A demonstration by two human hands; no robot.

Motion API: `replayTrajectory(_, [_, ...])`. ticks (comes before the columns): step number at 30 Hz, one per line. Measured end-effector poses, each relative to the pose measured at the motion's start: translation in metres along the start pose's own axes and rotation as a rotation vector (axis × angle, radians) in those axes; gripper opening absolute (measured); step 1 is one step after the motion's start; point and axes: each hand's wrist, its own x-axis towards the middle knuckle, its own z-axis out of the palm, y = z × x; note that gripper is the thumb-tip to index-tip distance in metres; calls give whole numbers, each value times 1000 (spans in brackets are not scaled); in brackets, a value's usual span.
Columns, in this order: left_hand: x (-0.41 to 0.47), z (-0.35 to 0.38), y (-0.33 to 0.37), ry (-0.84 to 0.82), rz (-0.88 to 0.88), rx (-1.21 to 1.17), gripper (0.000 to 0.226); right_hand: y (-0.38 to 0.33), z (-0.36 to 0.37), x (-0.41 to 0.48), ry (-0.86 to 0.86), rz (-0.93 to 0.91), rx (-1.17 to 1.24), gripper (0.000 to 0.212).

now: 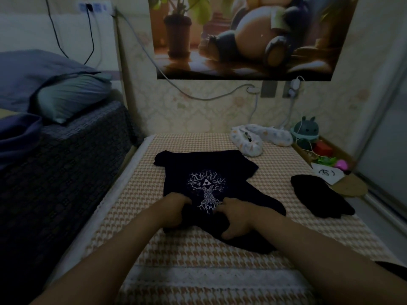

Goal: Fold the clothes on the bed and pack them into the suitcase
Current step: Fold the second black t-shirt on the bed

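Bed (198,249): covered in a tan and white houndstooth spread with a lace band near the front edge; it carries all the clothes.
Poster (242,36): hangs on the wall beyond the bed and shows a plump cartoon creature lying beside a potted plant.
Pillow (72,97): grey-green, on a higher dark bed to the left.
Black T-shirt (204,172): lies mid-bed with its white tree print facing up and its lower part bunched under both hands.
Black garment (319,199): crumpled on the bed, right of the T-shirt and apart from it.
Patterned white cloth (259,139): near the wall, behind the T-shirt.
Left hand (176,212): fingers curled into the shirt's lower left edge, gripping it.
Right hand (237,219): fingers curled into the fabric beside the tree's roots, thumb spread away.
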Motion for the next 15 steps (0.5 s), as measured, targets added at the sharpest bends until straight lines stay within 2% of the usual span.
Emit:
replayTrajectory(1, [2,-7,-5,87,8,-12,37,1,2,3,42,-13,-11,64])
replayTrajectory(2, [3,-18,-10,168,26,6,38,1,-1,5,97,-23,25,44])
replayTrajectory(3, [2,-30,-16,210,41,39,40,1,-5,6,145,-38,73,20])
replayTrajectory(4, [0,-41,-19,182,44,57,42,0,-10,6,159,-47,100,13])
replayTrajectory(5, [-4,-51,-18,55,11,71,41,-2,-16,4,140,-59,147,18])
replayTrajectory(7, [-12,-57,-15,-390,-196,71,47,-10,-26,-3,-26,-85,242,9])
replayTrajectory(8, [-16,-55,-14,-607,-328,29,55,-14,-27,-5,-148,-89,282,11])
replayTrajectory(9, [-19,-53,-11,-766,-427,-44,63,-17,-26,-6,-267,-83,354,17])
replayTrajectory(10, [-21,-51,-9,-851,-467,-114,67,-19,-25,-6,-382,-66,466,21])
replayTrajectory(11, [-18,-49,-9,-877,-460,-174,64,-21,-24,-5,-439,-59,592,26])
replayTrajectory(12, [-15,-48,-6,-857,-417,-207,53,-18,-24,-1,-422,-51,685,28])
replayTrajectory(15, [0,-44,8,-564,-218,-303,23,4,-34,11,-36,5,698,20])
